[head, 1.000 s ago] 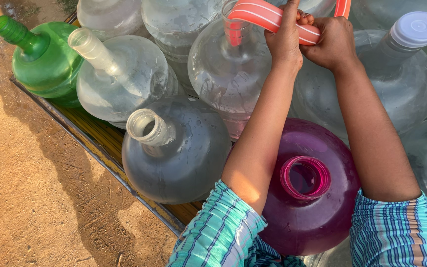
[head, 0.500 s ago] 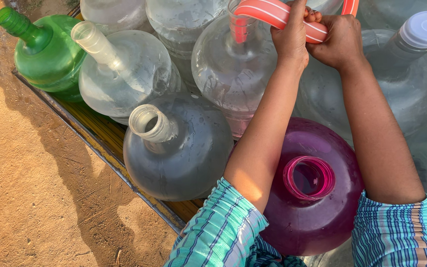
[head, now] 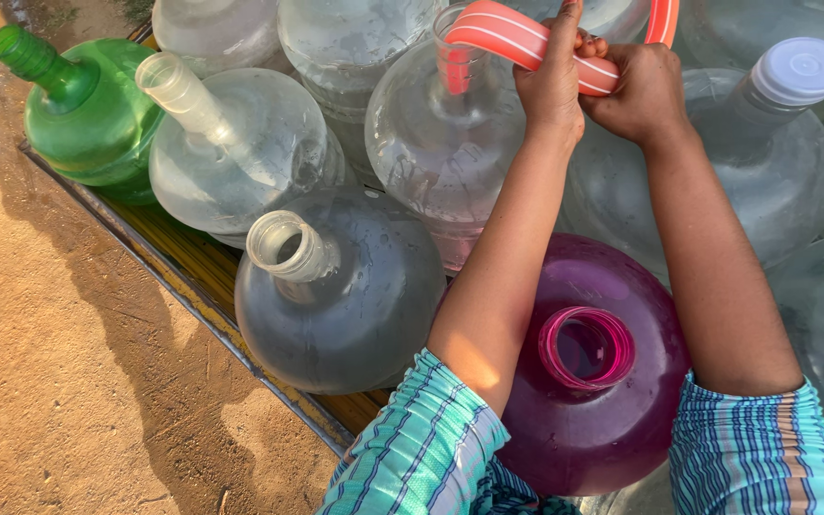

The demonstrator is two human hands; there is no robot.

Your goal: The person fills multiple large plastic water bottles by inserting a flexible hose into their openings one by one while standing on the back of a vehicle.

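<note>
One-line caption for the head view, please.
Both hands, left hand and right hand, grip a red striped hose bent into a clear jug's neck, above an open purple jug.

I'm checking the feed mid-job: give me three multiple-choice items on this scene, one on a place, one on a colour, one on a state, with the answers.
1. Where does the end of the red striped hose go?
A. into the neck of a clear jug
B. into the purple jug
C. onto the sandy ground

2. What colour is the jug at the far left?
A. blue
B. green
C. purple

3. What is the state of the clear jug at the far right?
A. open-necked
B. lying on its side
C. closed with a pale cap

Answers:
1 A: both the left hand and the right hand grip the hose, whose end sits in the clear jug.
2 B: the green jug stands at the cart's edge.
3 C: the capped jug bears a pale cap, while the purple jug is open.
</note>
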